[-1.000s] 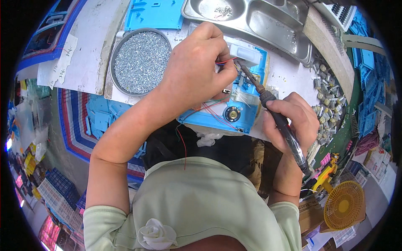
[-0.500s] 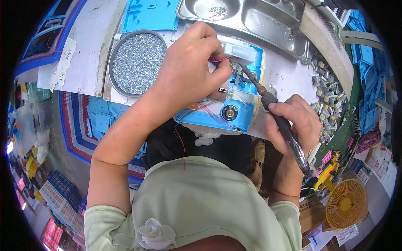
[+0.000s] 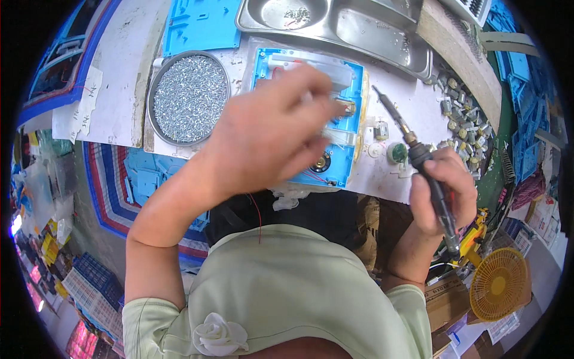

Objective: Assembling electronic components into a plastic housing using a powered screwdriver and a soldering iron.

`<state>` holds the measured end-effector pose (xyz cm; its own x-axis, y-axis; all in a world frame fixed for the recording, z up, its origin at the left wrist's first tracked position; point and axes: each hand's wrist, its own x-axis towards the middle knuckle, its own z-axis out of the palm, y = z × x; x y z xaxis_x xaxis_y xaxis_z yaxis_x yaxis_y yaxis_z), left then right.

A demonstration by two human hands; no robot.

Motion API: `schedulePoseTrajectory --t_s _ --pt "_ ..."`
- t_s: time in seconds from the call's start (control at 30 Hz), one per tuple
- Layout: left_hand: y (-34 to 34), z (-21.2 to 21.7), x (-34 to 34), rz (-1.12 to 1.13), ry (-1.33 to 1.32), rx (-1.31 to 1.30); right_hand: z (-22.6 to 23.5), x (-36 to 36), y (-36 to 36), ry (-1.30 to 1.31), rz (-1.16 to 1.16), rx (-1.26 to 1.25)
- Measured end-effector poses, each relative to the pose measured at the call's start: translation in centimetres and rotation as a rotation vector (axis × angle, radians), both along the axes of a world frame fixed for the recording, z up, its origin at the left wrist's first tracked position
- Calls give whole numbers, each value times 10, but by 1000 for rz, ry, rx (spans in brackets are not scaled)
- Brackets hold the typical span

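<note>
My left hand, smeared by motion, hovers over a blue plastic casing on the worktable; it hides much of the casing's middle, and I cannot tell if anything is between its fingers. Inside the casing show a pale rectangular box, a round black speaker and thin red wires. A loose red wire hangs below my left wrist. My right hand is closed round the dark handle of a soldering iron. The iron's tip points up and left, beside the casing's right edge and apart from it.
A round bowl of small screws stands left of the casing. Behind lie a blue panel and a steel compartment tray. Right of the casing are a small motor, a green-topped round thing and a pile of motors.
The soldering iron has drawn away from the casing to the right with my right hand. My left hand has left its pinch on the red wire and moved down over the casing.
</note>
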<state>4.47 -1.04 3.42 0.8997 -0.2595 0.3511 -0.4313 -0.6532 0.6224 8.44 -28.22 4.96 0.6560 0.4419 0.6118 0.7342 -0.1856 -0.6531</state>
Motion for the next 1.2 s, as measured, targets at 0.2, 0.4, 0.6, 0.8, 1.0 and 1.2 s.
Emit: schedulePoseTrajectory --t_s 0.2,0.4,0.6,0.8,1.0,1.2 --pt "-10 -12 6 -218 100 125 -7 -4 -5 15 -70 -5" --pt "-4 -10 14 -148 378 -179 -16 -26 19 359 -267 109" --pt "0 -7 11 -52 528 -320 -32 -12 65 434 -124 41" --pt "-1 -7 9 -36 511 -336 -37 -9 68 350 -131 -39" --pt "-2 -13 7 -15 576 -436 -43 -15 73 168 -152 -19" --pt "5 -16 6 -197 250 -186 -19 -28 24 248 -220 86"
